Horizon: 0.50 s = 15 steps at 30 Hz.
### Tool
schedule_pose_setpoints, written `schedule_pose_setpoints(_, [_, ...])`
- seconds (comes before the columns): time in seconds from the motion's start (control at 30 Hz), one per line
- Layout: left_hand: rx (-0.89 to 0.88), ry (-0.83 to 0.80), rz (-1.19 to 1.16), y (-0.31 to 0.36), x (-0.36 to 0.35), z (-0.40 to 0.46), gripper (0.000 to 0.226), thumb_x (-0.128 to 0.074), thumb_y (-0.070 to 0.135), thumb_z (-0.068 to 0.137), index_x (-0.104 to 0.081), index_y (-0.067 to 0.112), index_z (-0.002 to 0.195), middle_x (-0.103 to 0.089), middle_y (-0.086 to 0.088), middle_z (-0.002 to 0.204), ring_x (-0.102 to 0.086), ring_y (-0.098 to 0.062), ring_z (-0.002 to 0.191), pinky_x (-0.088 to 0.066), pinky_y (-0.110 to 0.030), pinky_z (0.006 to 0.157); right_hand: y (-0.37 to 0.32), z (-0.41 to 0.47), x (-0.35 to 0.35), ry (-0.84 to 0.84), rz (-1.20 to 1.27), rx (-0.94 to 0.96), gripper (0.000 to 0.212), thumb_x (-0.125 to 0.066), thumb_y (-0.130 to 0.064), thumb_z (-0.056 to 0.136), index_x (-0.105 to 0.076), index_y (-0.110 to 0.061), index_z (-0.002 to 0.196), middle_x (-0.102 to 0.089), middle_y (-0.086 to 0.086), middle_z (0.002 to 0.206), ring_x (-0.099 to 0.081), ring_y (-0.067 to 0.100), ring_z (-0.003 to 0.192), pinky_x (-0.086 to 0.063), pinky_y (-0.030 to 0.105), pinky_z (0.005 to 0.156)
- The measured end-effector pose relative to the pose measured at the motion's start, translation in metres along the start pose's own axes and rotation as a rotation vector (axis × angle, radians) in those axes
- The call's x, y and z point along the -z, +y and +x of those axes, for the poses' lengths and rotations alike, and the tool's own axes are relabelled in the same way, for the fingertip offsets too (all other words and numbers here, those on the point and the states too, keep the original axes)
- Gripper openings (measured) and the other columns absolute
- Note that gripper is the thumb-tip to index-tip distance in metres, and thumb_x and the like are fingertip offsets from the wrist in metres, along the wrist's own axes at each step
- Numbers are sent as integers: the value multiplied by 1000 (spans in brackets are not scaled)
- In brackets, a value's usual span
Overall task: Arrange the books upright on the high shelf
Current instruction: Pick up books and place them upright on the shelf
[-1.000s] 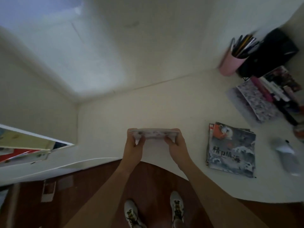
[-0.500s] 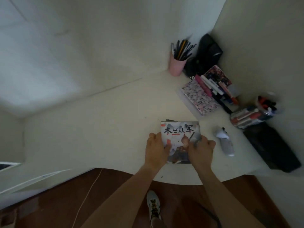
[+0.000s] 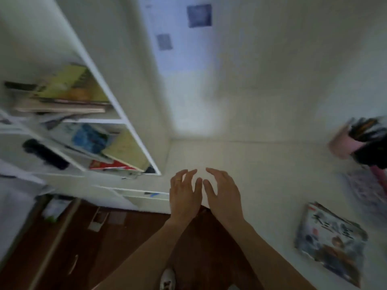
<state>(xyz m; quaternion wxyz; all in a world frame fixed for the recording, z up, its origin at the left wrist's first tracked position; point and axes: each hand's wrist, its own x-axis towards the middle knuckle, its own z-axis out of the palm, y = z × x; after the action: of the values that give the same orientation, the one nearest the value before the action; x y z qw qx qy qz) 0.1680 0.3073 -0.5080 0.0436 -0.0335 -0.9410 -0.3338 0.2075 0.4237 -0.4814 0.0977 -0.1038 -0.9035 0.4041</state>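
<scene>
Both hands hang empty with fingers spread, left hand point(image 3: 184, 195) beside right hand point(image 3: 223, 194), while the grey illustrated picture book point(image 3: 330, 241) lies flat on the white tabletop point(image 3: 272, 174), well apart from the white bookshelf point(image 3: 117, 109), so shelving looks unfinished.

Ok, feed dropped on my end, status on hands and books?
Left hand and right hand both empty, fingers spread over the desk. Book stack flat on desk, far right. Nothing between.
</scene>
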Motion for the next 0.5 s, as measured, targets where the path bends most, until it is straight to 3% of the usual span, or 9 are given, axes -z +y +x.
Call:
schedule_pose_setpoints(0.1, [51,214,25,-55,87,23,38,-47,42,101,-68,22,125,-66,-4,129,-54,-23,126,-44,-41,109,-88,16,-60,-65,22,176,31,-55,-30,103,-62,-23,133,-64,-7,130,-59,11,118,-34,15,101])
schedule_pose_setpoints(0.23, [169,332,-22,-123,178,52,33,-51,41,100,-64,29,128,-59,0,136,-51,-21,129,-44,-41,108,-179,30,-129,-52,55,372,28,-63,-25,99,-65,-18,126,-69,-4,118,-69,15,97,-56,27,88])
schedule_pose_setpoints(0.4, [259,444,-299,-158,274,105,30,-48,46,101,-57,30,124,-52,8,122,-57,-17,110,-52,-41,93,-283,70,-155,200,-11,500,30,-59,-27,101,-60,-20,130,-65,-2,122,-60,16,114,-50,28,93])
schedule_pose_setpoints(0.5, [415,427,-599,-167,312,148,37,-51,53,100,-54,26,124,-62,2,119,-63,-19,105,-54,-44,94,-327,111,-150,335,-115,575,37,-63,-28,96,-59,-17,131,-62,2,122,-55,22,116,-52,35,94])
